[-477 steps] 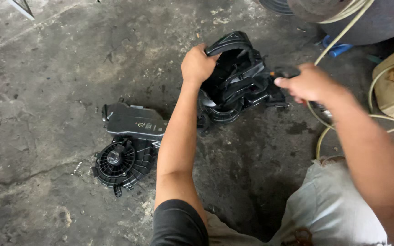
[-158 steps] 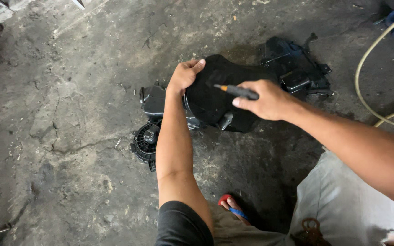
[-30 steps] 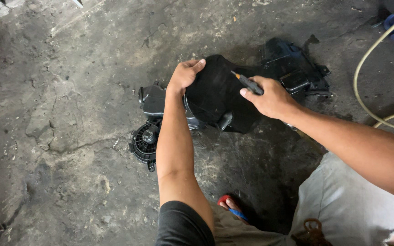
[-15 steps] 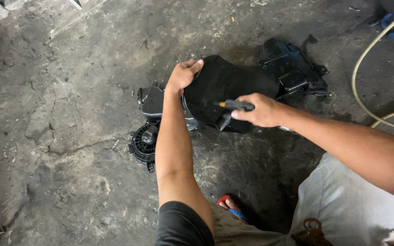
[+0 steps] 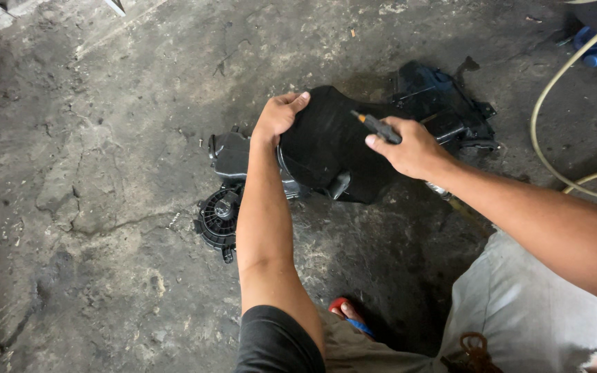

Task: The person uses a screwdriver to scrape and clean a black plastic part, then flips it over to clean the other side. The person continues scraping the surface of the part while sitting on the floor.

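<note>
Your left hand (image 5: 279, 117) is clamped over the upper left edge of the black plastic housing (image 5: 329, 148), fingers curled on its rim, pinning it down in the middle of the frame on the concrete floor (image 5: 105, 173). Your right hand (image 5: 409, 148) is closed around the screwdriver (image 5: 376, 126), and here's the change: half a second ago the tool lay nearly flat and low against the housing, now it's lifted and angled up toward the upper left, its dark tip standing over the housing's top face. I judge you're moving the tool to another spot on the cover rather than turning anything at this instant. The housing itself hasn't budged, and your left hand keeps the same grip. Just left of your left forearm, the round blower fan (image 5: 219, 217) lies on the floor, touching or nearly touching a grey casing piece (image 5: 231, 153) above it. A second black housing part (image 5: 437, 103) lies behind your right hand, upper right of centre. A yellowish hose (image 5: 547, 152) curves down the right edge.
</note>
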